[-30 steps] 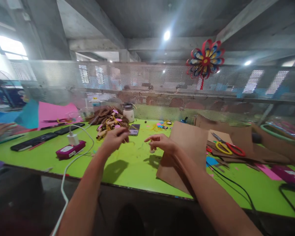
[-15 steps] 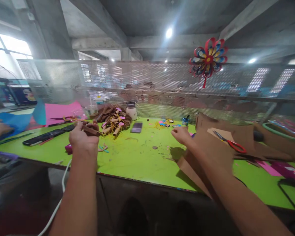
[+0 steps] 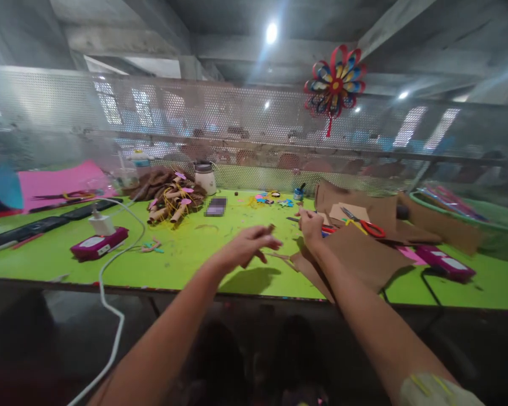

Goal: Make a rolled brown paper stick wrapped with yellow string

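Note:
My left hand (image 3: 252, 245) is over the middle of the lime-green table, its fingers bent. A small brown piece (image 3: 271, 228), apparently paper, pokes up between them; the rest is hidden. To its right, my right hand (image 3: 310, 224) has its fingers pressed together at the left edge of the brown paper sheets (image 3: 364, 251). What it pinches, if anything, cannot be made out. Beside it show a red-handled tool (image 3: 328, 229) and a dark narrow tip (image 3: 293, 219). Orange-handled scissors (image 3: 370, 228) lie on the paper.
Rolled brown paper tubes (image 3: 178, 213) with yellow string are piled at back left, near a lidded jar (image 3: 205, 179). A white cable (image 3: 110, 293) runs from a magenta power strip (image 3: 99, 243) over the front edge. A green basket (image 3: 499, 225) stands right; a perforated screen (image 3: 245, 124) backs the table.
My left hand has swung right, from beside the tube pile towards my right hand, and turned palm down. The view has shifted right; the other person's hand at far left is gone from view.

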`<state>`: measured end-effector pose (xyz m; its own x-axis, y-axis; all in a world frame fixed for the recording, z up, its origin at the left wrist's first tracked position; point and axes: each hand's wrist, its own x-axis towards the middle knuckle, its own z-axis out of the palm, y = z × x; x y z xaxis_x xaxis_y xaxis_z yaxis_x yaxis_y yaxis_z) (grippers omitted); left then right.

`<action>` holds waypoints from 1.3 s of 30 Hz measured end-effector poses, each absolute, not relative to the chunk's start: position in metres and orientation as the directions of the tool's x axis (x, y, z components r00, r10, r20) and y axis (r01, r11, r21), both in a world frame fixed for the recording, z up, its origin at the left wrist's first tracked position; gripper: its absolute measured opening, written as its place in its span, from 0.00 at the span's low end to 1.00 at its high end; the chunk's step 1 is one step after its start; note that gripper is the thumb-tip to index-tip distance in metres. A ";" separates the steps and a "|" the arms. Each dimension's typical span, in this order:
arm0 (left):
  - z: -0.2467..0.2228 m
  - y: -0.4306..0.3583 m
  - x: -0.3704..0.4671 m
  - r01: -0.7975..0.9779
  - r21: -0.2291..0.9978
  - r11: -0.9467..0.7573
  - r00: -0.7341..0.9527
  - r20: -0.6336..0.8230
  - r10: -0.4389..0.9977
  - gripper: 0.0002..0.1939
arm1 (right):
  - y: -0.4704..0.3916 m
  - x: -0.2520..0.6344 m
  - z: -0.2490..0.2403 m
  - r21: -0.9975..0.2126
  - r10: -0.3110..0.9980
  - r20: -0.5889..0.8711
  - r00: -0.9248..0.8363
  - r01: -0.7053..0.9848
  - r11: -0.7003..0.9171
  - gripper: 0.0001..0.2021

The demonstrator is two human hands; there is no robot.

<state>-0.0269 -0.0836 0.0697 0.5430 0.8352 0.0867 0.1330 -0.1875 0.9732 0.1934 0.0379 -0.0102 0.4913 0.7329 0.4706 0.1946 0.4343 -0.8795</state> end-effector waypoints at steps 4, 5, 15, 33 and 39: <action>0.041 -0.054 0.042 0.202 0.963 -0.181 0.582 0.031 0.812 0.13 | 0.035 0.208 0.003 -0.873 0.693 0.413 0.591 0.040 0.486 0.20; 0.038 -0.047 0.053 0.262 0.953 -0.156 0.562 -0.019 0.827 0.11 | 0.034 0.212 0.007 -0.866 0.686 0.402 0.607 0.007 0.501 0.20; 0.007 -0.022 0.097 0.543 0.832 -0.113 0.428 -0.159 0.890 0.08 | 0.019 0.211 0.031 -0.789 0.725 0.385 0.571 -0.204 0.580 0.19; 0.015 -0.081 -0.067 0.540 0.833 -0.119 0.140 0.050 0.989 0.16 | -0.074 0.146 -0.016 -0.344 0.713 0.422 -0.561 0.628 0.698 0.15; 0.046 -0.092 -0.115 0.262 0.965 -0.029 -0.028 0.038 0.999 0.11 | -0.067 0.148 -0.027 -0.331 0.707 0.423 -0.567 0.630 0.703 0.18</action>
